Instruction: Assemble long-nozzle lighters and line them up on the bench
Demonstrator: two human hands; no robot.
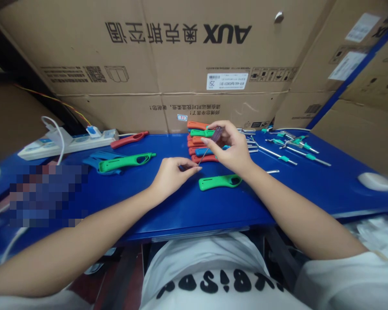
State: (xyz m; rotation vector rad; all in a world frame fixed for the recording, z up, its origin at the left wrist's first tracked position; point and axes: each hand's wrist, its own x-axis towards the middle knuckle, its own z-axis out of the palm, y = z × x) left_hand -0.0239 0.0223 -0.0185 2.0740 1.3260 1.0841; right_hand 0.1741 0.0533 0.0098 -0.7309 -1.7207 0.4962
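My right hand (230,146) is raised over the blue table (181,206), fingers pinched on a small screwdriver (213,140) with a dark translucent handle; its thin shaft slants down to the left. My left hand (173,174) pinches the tip of that shaft near the table. A green plastic handle (220,182) lies just below my right hand. Behind the hands is a stack of orange, green, blue and red handles (198,144).
A green handle (126,161) on blue ones lies to the left, a red handle (129,139) behind it, beside a white power strip (67,144). Several metal shafts with teal collars (291,148) lie at the right. Cardboard boxes (181,56) wall the back. A white object (377,181) sits far right.
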